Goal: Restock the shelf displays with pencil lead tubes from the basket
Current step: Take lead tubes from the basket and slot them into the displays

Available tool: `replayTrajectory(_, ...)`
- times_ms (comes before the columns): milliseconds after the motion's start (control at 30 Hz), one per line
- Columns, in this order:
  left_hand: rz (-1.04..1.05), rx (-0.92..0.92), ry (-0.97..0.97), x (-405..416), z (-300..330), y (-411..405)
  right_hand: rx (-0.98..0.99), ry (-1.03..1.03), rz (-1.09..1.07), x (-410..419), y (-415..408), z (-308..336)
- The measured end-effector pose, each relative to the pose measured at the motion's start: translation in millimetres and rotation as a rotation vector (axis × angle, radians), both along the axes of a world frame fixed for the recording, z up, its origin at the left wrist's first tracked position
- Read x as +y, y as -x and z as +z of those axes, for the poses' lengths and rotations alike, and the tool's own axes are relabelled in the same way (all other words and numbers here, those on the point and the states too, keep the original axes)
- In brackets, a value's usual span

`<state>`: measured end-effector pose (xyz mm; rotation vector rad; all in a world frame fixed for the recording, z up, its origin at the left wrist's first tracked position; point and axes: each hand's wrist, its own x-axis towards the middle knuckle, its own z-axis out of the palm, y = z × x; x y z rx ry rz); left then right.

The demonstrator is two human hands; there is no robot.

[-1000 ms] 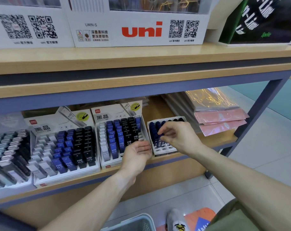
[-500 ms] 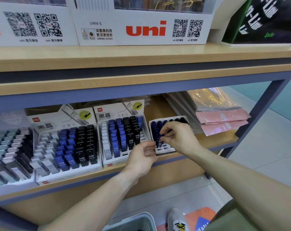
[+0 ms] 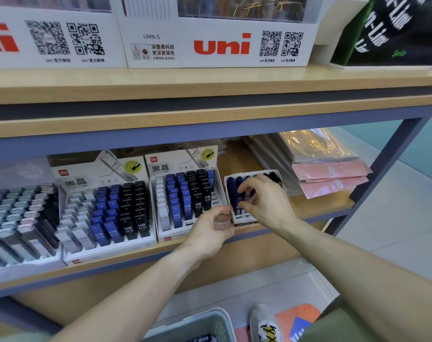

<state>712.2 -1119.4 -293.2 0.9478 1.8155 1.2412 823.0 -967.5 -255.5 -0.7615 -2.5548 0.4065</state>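
A small white display box (image 3: 237,219) of dark blue pencil lead tubes (image 3: 232,191) sits on the lower wooden shelf (image 3: 321,206), to the right of two larger display boxes. The person's right hand (image 3: 264,201) reaches into it from above, thumb and fingertips curled and pinching one blue tube (image 3: 240,201) standing among the others. The left hand (image 3: 210,228) hovers just beside the box's front left corner, fingers curled in toward the palm; whether it holds anything cannot be told.

The nearer large box (image 3: 185,193) holds rows of white, blue and black tubes marked HB 0.5. The one to its left (image 3: 106,213) is filled the same way. Further left is a tray of grey and pastel tubes (image 3: 17,218). To the right of the small box lie pink and clear plastic packets (image 3: 331,174).

At the bottom edge, a pale basket (image 3: 197,324) stands on the floor, with dark items showing inside, next to a shoe (image 3: 264,324). On the upper shelf stand white "uni" display cases (image 3: 219,43).
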Motion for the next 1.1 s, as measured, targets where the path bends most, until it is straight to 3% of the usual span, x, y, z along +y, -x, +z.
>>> replayTrajectory(100, -0.020, 0.089, 0.025, -16, -2, 5, -0.008, 0.020, 0.053, -21, -5, 4)
replayTrajectory(200, -0.056, 0.242, 0.080, -43, -7, 10, -0.132, 0.133, 0.236, -58, -10, 0)
replayTrajectory(367, -0.224, 0.458, 0.356, -104, -33, 7, -0.417, 0.229, 0.502, -121, -23, -49)
replayTrajectory(533, -0.213, 0.353, 0.697, -165, -113, -7, -0.719, 0.409, 0.485, -182, -42, -135)
replayTrajectory(700, -0.204, 0.259, 0.945, -209, -191, -26, -0.843, 0.695, 0.310, -218, -39, -221)
replayTrajectory(900, -0.011, 0.133, 1.063, -217, -253, -35, -0.950, 0.942, 0.187, -247, -28, -292)
replayTrajectory(1100, 0.229, 0.076, 1.037, -207, -292, -42, -0.807, 0.900, 0.137, -263, -8, -335)
